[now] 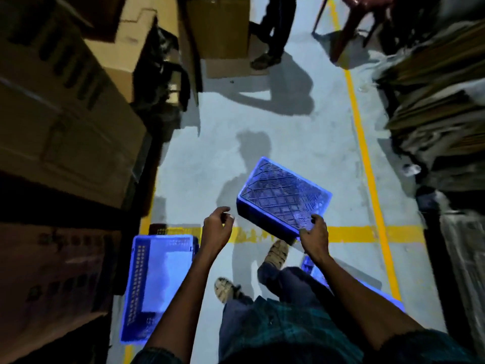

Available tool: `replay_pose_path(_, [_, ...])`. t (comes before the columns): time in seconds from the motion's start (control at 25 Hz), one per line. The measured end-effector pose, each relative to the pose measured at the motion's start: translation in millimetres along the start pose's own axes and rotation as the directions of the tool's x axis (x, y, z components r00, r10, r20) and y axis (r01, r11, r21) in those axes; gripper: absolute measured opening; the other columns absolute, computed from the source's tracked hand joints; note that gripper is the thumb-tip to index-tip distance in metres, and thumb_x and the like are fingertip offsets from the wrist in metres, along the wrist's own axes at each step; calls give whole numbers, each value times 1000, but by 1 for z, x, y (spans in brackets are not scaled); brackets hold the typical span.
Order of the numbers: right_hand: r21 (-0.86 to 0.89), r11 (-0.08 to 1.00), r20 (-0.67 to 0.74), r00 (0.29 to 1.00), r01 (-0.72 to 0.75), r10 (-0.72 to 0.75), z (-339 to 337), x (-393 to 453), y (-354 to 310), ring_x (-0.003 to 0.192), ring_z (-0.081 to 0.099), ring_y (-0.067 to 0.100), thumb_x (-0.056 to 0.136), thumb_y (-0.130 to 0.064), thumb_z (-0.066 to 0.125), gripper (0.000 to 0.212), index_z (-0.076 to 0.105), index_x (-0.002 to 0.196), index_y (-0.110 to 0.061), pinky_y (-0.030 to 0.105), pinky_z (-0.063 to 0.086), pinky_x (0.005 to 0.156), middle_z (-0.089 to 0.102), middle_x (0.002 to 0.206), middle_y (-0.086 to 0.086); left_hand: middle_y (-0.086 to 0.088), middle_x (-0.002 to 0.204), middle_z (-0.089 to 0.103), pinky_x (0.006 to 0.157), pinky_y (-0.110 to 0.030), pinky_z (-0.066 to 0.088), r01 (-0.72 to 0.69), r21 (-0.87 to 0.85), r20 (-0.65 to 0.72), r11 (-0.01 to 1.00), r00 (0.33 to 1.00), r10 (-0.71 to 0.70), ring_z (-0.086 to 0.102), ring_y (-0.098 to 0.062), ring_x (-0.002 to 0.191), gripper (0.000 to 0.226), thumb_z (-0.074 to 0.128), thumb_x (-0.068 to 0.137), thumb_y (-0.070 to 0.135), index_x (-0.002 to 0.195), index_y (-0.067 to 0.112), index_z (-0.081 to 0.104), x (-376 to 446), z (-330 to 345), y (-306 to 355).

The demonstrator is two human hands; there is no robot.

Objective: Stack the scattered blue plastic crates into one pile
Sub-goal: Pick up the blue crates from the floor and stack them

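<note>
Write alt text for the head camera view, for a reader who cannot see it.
Seen from above, a person's right hand grips the near edge of an upturned blue crate tilted above a grey floor with yellow lines, while the left hand hovers beside it holding nothing, its fingers loosely curled. A second blue crate sits open side up on the left, beside stacked cardboard boxes.

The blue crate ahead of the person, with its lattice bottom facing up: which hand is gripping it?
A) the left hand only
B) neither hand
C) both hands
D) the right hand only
D: the right hand grips the near edge of the upturned crate, while the left hand hangs in the air beside it, fingers loosely curled, touching nothing.
</note>
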State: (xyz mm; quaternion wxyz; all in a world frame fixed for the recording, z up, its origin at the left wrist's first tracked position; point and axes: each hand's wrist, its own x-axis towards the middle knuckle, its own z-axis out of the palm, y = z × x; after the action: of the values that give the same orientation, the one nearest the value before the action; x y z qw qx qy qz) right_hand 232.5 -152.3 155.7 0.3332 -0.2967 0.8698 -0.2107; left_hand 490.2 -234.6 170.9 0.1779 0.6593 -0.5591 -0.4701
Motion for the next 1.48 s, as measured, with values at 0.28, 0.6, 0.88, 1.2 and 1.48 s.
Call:
replay_pose_path(0.28, [101,969,-45,972,-223,229,-50,93,77,123,49,38,87,-4,59,53,42,137,2,40,41,99,46,136,23,-14,106,74,77,-26,44,-45,225,237,973,971,-10,68,-28,95,32,58,93,18,123,8,66,96,128,79])
replay_pose_path(0.6, [92,927,-13,931,-363,365,24,221,177,115,52,40,90,-11,56,55,36,141,-3,42,46,94,42,136,21,-18,103,70,80,-32,49,-61,324,405,944,911,-80,64,-26,90,35,57,97,18,127,0,60,200,287,10])
replay_pose_path(0.88, [255,757,-29,778,-601,628,137,313,295,128,46,42,90,-26,63,71,30,146,3,47,39,106,45,139,27,-25,116,68,94,-43,51,-9,408,420,913,890,-179,65,-36,110,38,56,95,13,127,-6,57,280,414,-117])
replay_pose_path(1.2, [228,796,-37,812,-560,582,201,358,379,123,54,39,92,-22,64,49,54,128,10,36,37,101,57,130,29,-23,116,66,95,-41,50,-55,289,367,956,928,-58,64,-34,107,34,56,91,3,123,-6,55,260,507,-174])
replay_pose_path(1.48, [286,854,-21,888,-435,459,167,334,351,76,52,20,82,-25,76,25,55,80,-13,28,41,70,53,77,10,-21,110,68,90,-40,52,-113,294,382,949,924,-8,65,-33,104,30,56,95,14,121,0,60,252,483,-131])
